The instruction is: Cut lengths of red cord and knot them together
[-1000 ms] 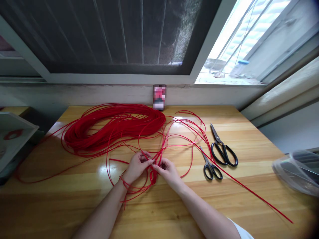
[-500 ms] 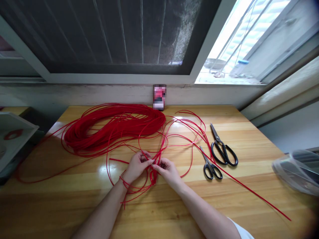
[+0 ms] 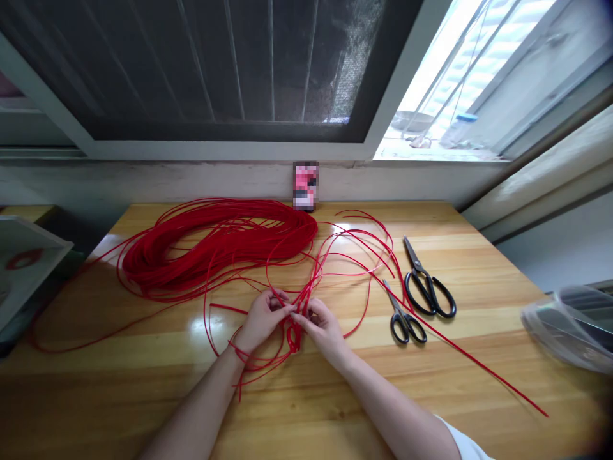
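My left hand [image 3: 267, 317] and my right hand [image 3: 322, 325] meet above the middle of the table, both pinching thin red cords [image 3: 306, 292]. Just below the fingertips hangs a small looped red knot [image 3: 293, 337]. Cord strands fan out from the pinch toward the back and right, and others curve under my left wrist. A red cord bracelet [image 3: 237, 352] circles that wrist. Exactly which strands each hand grips is hidden by the fingers. Behind my hands lies a big coil of red cord [image 3: 158, 259].
Large black-handled scissors [image 3: 430, 294] and smaller scissors [image 3: 407, 329] lie on the wooden table [image 3: 306, 421] to the right. A phone [image 3: 305, 185] leans on the wall at the back. A clear plastic container [image 3: 569, 329] stands at the right edge, a white tray [image 3: 33, 255] at the left.
The long cord end on the right has drawn slightly inward, toward the left. My hands keep their pinch with only small finger movement.
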### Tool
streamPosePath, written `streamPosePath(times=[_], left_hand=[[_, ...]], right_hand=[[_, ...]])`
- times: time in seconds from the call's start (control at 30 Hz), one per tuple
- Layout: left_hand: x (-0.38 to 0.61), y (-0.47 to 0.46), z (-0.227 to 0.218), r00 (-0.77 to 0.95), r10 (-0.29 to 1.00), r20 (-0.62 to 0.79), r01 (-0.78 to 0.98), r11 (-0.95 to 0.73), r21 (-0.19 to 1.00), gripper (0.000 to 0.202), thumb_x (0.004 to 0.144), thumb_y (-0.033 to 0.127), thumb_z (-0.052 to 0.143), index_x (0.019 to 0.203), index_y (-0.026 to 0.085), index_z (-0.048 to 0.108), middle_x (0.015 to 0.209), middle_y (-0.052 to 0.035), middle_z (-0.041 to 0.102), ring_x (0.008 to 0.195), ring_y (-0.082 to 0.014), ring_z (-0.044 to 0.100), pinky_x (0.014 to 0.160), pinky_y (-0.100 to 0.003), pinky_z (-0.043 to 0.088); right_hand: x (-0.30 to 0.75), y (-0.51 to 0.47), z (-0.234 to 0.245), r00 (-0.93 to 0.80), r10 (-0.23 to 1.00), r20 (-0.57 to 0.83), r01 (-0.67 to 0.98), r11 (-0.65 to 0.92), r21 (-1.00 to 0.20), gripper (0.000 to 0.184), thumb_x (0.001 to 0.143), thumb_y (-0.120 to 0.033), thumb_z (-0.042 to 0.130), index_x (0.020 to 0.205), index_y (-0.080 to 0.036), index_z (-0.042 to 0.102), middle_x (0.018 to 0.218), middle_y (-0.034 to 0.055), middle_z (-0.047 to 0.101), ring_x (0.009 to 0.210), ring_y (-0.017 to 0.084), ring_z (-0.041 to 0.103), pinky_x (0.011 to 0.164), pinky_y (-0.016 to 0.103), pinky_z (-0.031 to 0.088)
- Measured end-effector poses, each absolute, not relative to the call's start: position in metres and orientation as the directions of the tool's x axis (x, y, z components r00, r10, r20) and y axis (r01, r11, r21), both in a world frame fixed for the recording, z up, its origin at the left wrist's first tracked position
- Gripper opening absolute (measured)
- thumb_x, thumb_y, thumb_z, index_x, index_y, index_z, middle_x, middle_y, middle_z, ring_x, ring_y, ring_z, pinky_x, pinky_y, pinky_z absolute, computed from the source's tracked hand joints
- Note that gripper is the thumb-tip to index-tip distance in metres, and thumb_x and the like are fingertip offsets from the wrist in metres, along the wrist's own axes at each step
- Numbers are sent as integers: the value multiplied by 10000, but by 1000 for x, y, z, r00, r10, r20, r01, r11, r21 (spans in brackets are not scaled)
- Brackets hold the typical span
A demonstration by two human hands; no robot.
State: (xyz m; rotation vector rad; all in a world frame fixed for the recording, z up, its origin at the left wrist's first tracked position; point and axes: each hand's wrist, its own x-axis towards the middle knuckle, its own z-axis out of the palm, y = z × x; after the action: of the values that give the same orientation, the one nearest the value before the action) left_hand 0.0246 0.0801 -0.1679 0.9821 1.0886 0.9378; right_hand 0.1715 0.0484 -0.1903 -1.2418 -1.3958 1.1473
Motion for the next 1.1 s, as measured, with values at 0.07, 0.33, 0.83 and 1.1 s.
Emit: streamPosePath(times=[0.07, 0.33, 0.83, 1.1], left_hand=[[24, 80, -169, 193, 945, -264, -130, 291, 948, 343, 530, 279, 747, 749, 141, 522, 612, 30, 600, 567, -98, 570, 583, -229, 452], [25, 81, -167, 210, 930, -303, -149, 337, 930, 380, 483, 268, 776, 737, 130, 530, 604, 21, 600, 552, -94, 558, 575, -226, 437], [24, 81, -172, 240, 926, -292, -94, 321, 942, 348, 524, 256, 754, 765, 130, 536, 604, 16, 600, 562, -101, 559, 577, -235, 435], [26, 80, -165, 218, 925, -310, -131, 343, 930, 395, 461, 279, 788, 729, 131, 539, 584, 22, 597, 544, -95, 557, 559, -223, 428]], right_hand=[[172, 50, -191, -57, 998, 22, 117, 29, -993, 197, 759, -383, 590, 821, -197, 614, 808, 27, 566, 750, 152, 516, 675, 266, 436], [168, 51, -186, 0, 995, -105, -26, -105, -994, 241, 780, -420, 547, 881, -210, 488, 665, -39, 508, 487, 76, 410, 438, 196, 341], [168, 51, -183, 2, 991, -131, -40, -131, -991, 236, 774, -413, 551, 806, -193, 470, 632, -45, 463, 449, 61, 364, 398, 189, 316], [170, 52, -184, -9, 987, -163, -43, -163, -986, 271, 774, -447, 537, 784, -191, 447, 605, -55, 450, 433, 57, 375, 374, 175, 330]])
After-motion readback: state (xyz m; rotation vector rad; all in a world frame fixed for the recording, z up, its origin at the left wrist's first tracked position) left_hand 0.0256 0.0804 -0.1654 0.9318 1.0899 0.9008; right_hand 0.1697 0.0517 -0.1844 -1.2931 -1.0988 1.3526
